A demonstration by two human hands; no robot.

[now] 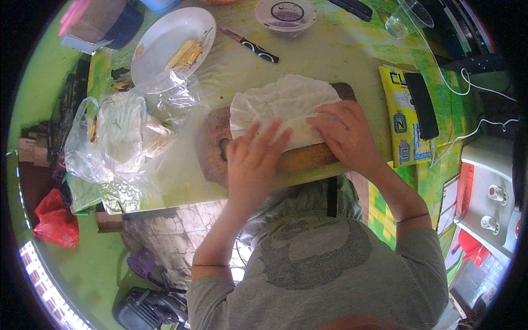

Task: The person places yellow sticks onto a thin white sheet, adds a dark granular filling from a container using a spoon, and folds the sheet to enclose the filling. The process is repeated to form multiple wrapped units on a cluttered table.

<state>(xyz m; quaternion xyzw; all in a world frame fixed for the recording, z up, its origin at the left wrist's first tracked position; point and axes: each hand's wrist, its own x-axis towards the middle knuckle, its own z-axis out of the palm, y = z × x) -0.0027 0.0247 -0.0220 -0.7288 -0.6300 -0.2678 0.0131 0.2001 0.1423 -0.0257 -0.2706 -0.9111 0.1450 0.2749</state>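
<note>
Close along the near edge of the table [231, 71], the board [307, 158], with barely any tabletop on that side before the shirt [313, 264]. Beyond the board, a broad band of tabletop reaching out to the knife [258, 50] and the tub [286, 16]; to its right, a narrower strip up to the yellow pack [404, 132], with a black slab [421, 104] on top. Near its left end, the bag [82, 154]; farther off, left and beyond, the plate [157, 30] bearing yellow pieces [184, 53]. On top of the board, the sheet [286, 102], white and wrinkled. Over its near left part, the left hand [256, 159], fingers spread wide; at its near right, the right hand [349, 135], arched, fingertips down on the sheet. Cannot tell whether pinching there, with the right thumb hidden. Also hidden: the board's middle beneath the sheet, and the sheet's near left corner behind the left hand. Hard to make out through glare and folds: something white inside the bag. Long axis of the sheet running left to right, roughly along the board, right end slightly farther away; fairly straight near edge toward the shirt, ragged curved edge toward the tub.
</note>
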